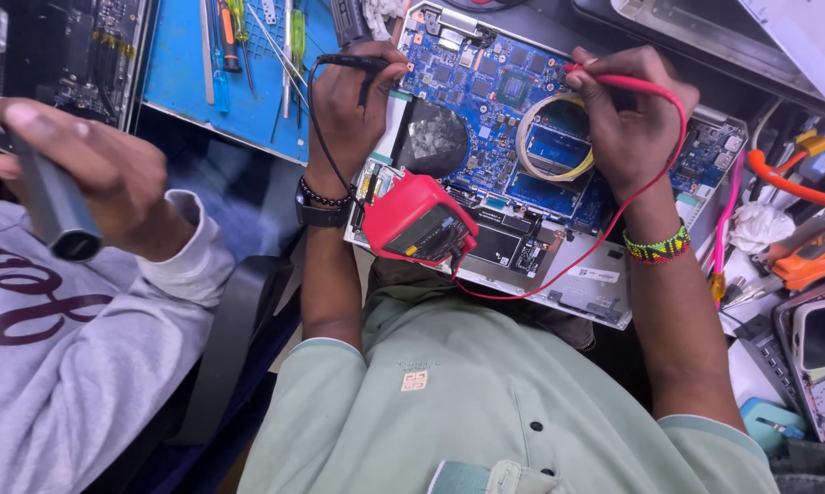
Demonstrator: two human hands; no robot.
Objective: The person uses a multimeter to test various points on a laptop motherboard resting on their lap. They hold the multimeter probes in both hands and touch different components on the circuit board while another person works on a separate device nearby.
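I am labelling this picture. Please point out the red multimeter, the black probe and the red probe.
red multimeter [419, 220]: head view, on its red casing.
black probe [346, 62]: head view, on its shaft, in the left hand.
red probe [614, 81]: head view, on its shaft, in the right hand.

A crowded repair bench [577, 23] is seen from above under even, bright light, its dark top largely covered. A blue work mat [188, 78] is laid across the far left part, with screwdrivers [229, 37] and tweezers [289, 55] scattered on it. Orange cables [787, 187], a crumpled white tissue [760, 224] and small devices [819, 334] are piled along the right edge. A dark chair back [225, 343] is visible at lower left, beside a seated co-worker in a grey sweatshirt [55, 366]. No wall, window or floor can be made out.
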